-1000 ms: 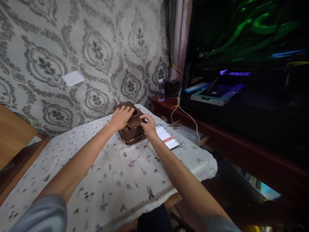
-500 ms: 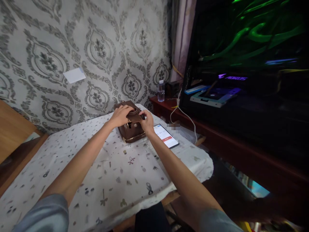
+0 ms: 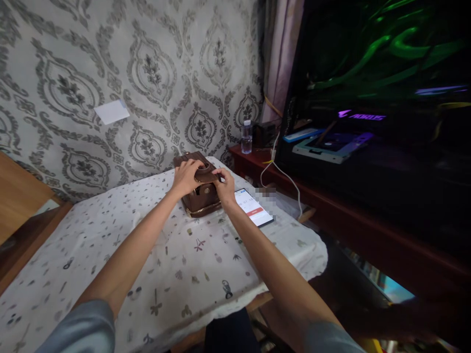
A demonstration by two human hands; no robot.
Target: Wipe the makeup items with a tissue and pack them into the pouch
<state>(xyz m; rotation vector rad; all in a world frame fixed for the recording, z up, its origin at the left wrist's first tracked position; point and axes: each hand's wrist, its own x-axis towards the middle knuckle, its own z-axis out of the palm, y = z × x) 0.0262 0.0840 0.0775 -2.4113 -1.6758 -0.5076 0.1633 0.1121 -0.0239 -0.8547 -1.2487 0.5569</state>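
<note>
A brown handbag (image 3: pixel 201 200) with gold-coloured trim and a round stud on its front stands on the patterned tablecloth (image 3: pixel 176 260). My left hand (image 3: pixel 187 175) lies over the top of the bag, its fingers curled around the front flap (image 3: pixel 206 175). At the flap's right edge, my right hand (image 3: pixel 225 185) pinches it between thumb and fingers. Part of the flap is hidden under my left fingers. Right beside the bag, a phone (image 3: pixel 253 211) with a lit white screen and a red button lies flat, partly behind my right wrist.
A clear bottle (image 3: pixel 246 139) stands on a dark red desk (image 3: pixel 235 153) at the back right. A white cable (image 3: pixel 287 176) hangs down from it. The glass-sided computer case (image 3: pixel 375 157) fills the right side. White paper (image 3: pixel 112 112) is on the patterned wall.
My left hand has shifted slightly to the right over the flap. My right hand keeps its pinch at the flap's edge. The bag stays in place.
</note>
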